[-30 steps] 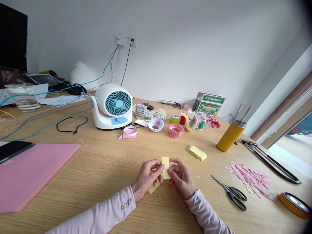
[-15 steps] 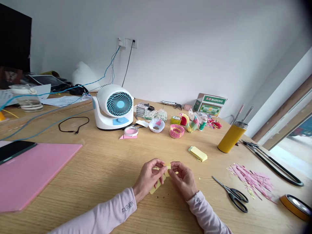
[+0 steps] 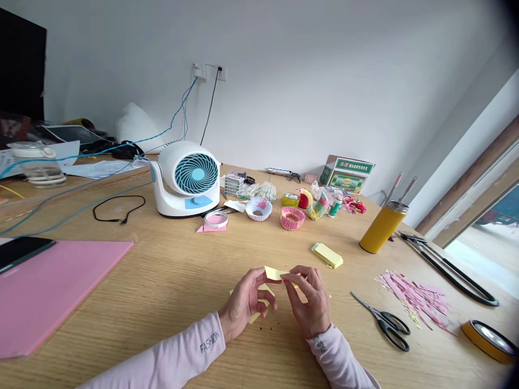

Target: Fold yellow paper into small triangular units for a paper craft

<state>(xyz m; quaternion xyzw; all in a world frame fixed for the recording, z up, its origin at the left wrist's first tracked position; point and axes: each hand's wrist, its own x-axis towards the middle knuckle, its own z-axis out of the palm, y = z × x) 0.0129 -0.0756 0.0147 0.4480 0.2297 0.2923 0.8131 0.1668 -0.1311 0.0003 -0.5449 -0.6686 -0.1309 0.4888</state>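
Note:
A small yellow paper strip [image 3: 274, 273] is raised above the wooden table between both hands. My right hand [image 3: 310, 300] pinches its right end between thumb and fingertips. At the strip's other end, my left hand [image 3: 245, 300] touches it with its upper fingers; the lower fingers are loosely curled and apart. More yellow paper [image 3: 255, 317] shows under and behind my left hand; whether it is held or lies on the table I cannot tell. A stack of yellow paper strips [image 3: 327, 255] lies beyond my right hand. Black-handled scissors [image 3: 383, 321] lie to its right.
Pink paper scraps [image 3: 419, 297], a tape roll [image 3: 488, 340] and a yellow tumbler [image 3: 383, 227] are at the right. A white fan [image 3: 186, 178] and two pleated paper rings, one white [image 3: 258, 209], one pink [image 3: 292, 218], stand behind. Pink sheets [image 3: 68, 292] lie left.
The strip between my hands has turned, and more of its face shows. My right hand has rolled over it. My left fingers have loosened from a tight pinch. The view has shifted slightly.

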